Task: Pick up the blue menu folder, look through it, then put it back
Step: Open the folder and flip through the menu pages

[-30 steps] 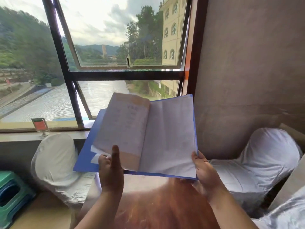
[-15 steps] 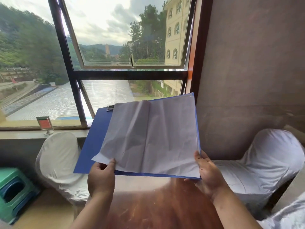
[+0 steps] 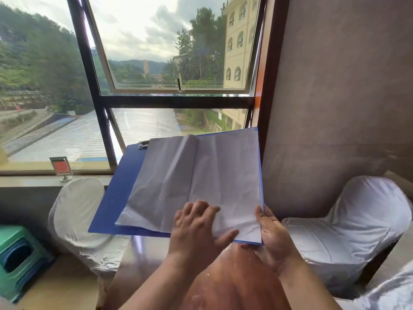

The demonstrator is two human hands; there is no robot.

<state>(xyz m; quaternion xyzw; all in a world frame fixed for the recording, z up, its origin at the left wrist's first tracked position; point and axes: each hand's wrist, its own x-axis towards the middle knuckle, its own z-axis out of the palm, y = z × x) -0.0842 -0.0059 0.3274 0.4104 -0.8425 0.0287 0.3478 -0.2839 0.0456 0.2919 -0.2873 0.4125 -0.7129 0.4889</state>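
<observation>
The blue menu folder (image 3: 116, 193) is held open in the air above the near table edge, tilted toward me, with creased white pages (image 3: 201, 180) spread across it. My right hand (image 3: 272, 238) grips the folder's lower right corner from underneath. My left hand (image 3: 196, 227) rests on the bottom of the right-hand page, fingers spread, thumb near the page's lower edge. A small metal clip (image 3: 143, 144) sits at the folder's top left.
A reddish wooden table (image 3: 234, 283) lies below my arms. White-covered chairs stand at left (image 3: 78, 211) and right (image 3: 348, 224). A green plastic stool (image 3: 17, 256) is at far left. A small red sign holder (image 3: 61, 167) stands on the windowsill.
The left page was laid flat. My left hand then left the folder's lower left edge and moved right onto the bottom of the right-hand page. My right hand kept its grip.
</observation>
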